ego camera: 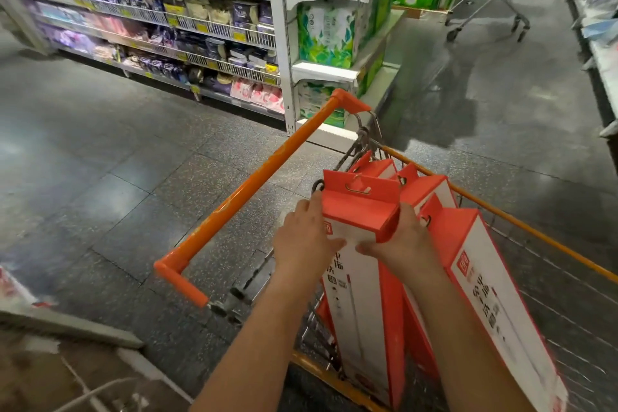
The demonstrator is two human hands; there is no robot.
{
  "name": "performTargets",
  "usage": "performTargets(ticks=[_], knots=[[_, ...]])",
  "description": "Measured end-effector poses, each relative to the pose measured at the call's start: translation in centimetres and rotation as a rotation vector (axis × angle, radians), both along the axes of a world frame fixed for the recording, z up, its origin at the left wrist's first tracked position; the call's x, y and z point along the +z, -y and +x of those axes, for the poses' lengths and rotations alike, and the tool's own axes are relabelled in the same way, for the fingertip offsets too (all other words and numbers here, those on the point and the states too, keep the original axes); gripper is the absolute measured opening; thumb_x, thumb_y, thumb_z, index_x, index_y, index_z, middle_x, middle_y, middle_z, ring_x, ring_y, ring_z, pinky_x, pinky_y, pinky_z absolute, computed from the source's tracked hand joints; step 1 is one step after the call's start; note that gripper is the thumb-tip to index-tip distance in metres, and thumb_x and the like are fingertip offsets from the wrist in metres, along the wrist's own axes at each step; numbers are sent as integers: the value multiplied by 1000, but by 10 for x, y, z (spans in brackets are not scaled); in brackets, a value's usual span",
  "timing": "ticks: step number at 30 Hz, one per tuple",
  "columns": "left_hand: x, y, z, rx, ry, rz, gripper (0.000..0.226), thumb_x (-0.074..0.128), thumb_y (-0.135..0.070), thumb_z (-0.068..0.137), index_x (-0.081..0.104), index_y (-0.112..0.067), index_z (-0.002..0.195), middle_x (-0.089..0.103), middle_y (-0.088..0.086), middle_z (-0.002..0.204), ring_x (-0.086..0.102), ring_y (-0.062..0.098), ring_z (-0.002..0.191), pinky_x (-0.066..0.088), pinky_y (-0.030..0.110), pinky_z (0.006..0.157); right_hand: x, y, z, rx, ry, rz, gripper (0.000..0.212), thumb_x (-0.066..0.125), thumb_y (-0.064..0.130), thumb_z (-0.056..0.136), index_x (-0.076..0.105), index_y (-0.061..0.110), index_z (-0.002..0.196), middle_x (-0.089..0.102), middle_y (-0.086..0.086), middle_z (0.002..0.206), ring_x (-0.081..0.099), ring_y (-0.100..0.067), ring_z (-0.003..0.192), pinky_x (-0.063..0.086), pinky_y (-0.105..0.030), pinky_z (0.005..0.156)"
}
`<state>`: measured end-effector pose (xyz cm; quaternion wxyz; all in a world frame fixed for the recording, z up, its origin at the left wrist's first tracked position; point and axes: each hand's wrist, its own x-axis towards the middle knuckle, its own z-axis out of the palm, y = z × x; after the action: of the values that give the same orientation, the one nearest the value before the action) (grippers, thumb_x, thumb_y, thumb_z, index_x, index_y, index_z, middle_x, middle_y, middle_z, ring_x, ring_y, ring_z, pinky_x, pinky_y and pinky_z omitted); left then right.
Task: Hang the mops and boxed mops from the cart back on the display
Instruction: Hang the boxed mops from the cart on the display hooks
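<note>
1. At the far left stand wire-fronted store shelves of packaged goods point(150, 20). Beside them is a white end rack stacked with green-wrapped paper rolls point(326, 33). No mop display or hanging hook can be made out anywhere in view.
2. The long orange plastic push-handle point(254, 191) runs diagonally just left of the hands, and neither hand touches it.
3. The left hand point(302, 234) grips the left edge of a tall red-and-white cardboard mop box point(359, 211). Its fingers are wrapped round the side and its thumb lies across the white front.
4. That box stands upright at the near end of the orange-rimmed wire shopping cart point(501, 221), with its slotted red hang tab on top.
5. The right hand point(404, 237) clasps the box's right side, fingers curled round the red upper part and thumb on the front.
6. To the right, a leaning matching box point(485, 278) touches the held one, and two more boxes point(424, 191) stand behind.
7. The step in hand appears to be picking one boxed mop out of the cart. The next move probably calls for a straight two-handed lift clear of the neighbouring boxes and the rim. The box then needs carrying to the display, and its tab slot needs threading onto a hook.
</note>
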<state>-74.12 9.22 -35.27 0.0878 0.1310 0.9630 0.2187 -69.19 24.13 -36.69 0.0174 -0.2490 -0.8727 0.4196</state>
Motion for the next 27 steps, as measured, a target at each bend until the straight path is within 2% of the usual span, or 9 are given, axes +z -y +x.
performTargets(ticks=[4,7,10,13,17,19,21,24,27], knots=[[-3,2,7,66,25,86,95,73,-44,79,15,-21,151,36,1,146,42,23,131,40,40,103,7,-6,10,-8,-58,-33,87,92,23,54,45,19,127,54,4,107,55,-21,109,41,-27,83],[1,5,9,87,42,115,101,73,-48,78,10,-20,152,34,1,150,39,22,135,39,42,103,26,-10,18,0,-120,-21,91,93,26,52,45,23,130,57,4,113,54,-17,108,42,-28,88],[7,6,8,36,40,171,100,73,-50,76,15,-21,152,38,-1,148,40,20,134,40,43,101,52,-5,23,-59,-254,-6,85,93,26,49,51,26,124,60,8,109,56,-13,102,44,-28,87],[25,9,6,-39,8,350,95,76,-48,73,22,-27,148,49,-5,140,50,18,126,45,41,95,84,6,29,-135,-350,-6,78,93,28,47,54,32,114,63,11,104,60,-13,100,50,-35,89],[58,19,5,-140,-13,625,91,81,-44,67,26,-40,140,60,-13,127,59,11,115,52,45,90,129,26,47,-195,-478,17,71,92,26,49,54,39,107,64,14,100,62,-10,96,52,-35,86],[73,23,7,-196,7,735,89,83,-39,67,28,-48,136,61,-20,118,60,3,108,54,37,86,147,35,60,-245,-541,27,69,92,24,49,56,36,106,65,15,97,62,-3,90,52,-34,85],[88,24,12,-264,33,858,79,85,-26,69,34,-56,121,59,-26,106,59,-12,94,53,21,76,164,41,75,-289,-605,9,64,91,19,49,60,33,104,64,19,87,60,8,79,53,-33,80],[102,19,21,-363,103,991,65,83,-11,70,44,-47,107,62,-20,103,60,-16,84,51,11,66,189,49,102,-339,-654,26,59,91,19,51,60,42,97,65,22,83,62,5,78,56,-32,76],[115,11,33,-454,233,1070,54,83,-11,68,56,-35,108,71,-13,100,68,-1,90,57,22,73,211,55,130,-366,-714,44,57,90,20,53,60,43,96,65,27,80,63,6,78,55,-25,70]])
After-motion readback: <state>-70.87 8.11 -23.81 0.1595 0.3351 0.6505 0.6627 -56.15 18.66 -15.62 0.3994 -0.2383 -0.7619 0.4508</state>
